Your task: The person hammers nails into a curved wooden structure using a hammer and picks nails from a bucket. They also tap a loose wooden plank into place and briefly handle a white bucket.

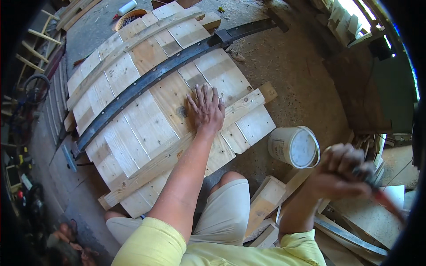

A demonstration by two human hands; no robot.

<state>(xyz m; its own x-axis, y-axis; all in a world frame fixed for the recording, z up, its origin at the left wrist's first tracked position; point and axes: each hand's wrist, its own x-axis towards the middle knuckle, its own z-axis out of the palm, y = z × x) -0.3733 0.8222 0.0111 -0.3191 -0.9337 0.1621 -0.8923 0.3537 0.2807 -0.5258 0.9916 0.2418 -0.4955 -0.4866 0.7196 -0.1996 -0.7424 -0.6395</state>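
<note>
My left hand (207,108) lies on a panel of pale wooden boards (137,133), fingers stretched out and slightly spread. Its arm crosses a wooden batten (166,153) that runs over the boards near me. Up at the right, my right hand (339,170) is closed around a tool with a red and dark handle (385,201). Motion smears this tool, so I cannot make out its kind. Past my left hand, a long dark steel bar clamp (148,80) spans the panel, its sliding jaw (223,37) near the far right edge.
A second batten (128,44) crosses the panel's far side. Beside the panel's right corner stands a white plastic bucket (293,147). Offcuts of wood (270,193) lie near my right knee. A bowl of nails (131,18) and a white bottle (127,8) sit at the far end.
</note>
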